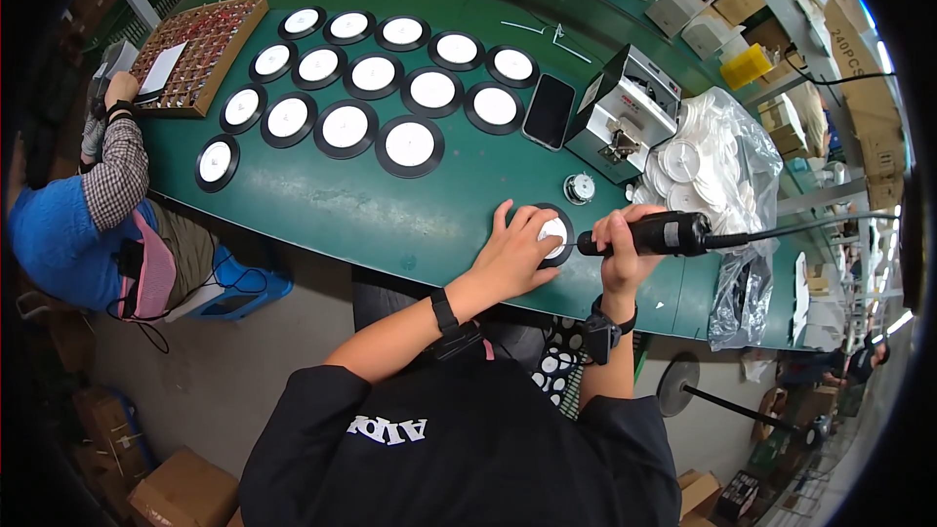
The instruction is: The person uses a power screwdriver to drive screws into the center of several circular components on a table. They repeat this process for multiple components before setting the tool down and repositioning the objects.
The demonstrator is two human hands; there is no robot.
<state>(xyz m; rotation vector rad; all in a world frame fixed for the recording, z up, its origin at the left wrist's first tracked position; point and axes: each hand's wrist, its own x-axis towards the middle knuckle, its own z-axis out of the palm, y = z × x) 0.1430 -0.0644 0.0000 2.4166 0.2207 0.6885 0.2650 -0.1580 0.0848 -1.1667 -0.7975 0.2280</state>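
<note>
A white disc with a black rim [553,228] lies on the green bench in front of me. My left hand [515,250] rests on it, fingers spread and partly covering it. In my right hand [625,252] is a black corded electric screwdriver [664,233], its fingers wrapped round the body. The thin bit points left onto the disc, near my left thumb and index finger; its exact contact point is hidden. Just beyond stands a small round metal part [579,188]. Several more black-rimmed white discs [410,144] lie in rows farther left.
A metal box machine [628,117] and a dark phone [549,112] sit beyond my hands. White plastic discs fill a clear bag [727,151] at right. A partitioned carton [210,63] is at far left, beside a seated person in blue [73,239]. The screwdriver's cable [800,227] runs right.
</note>
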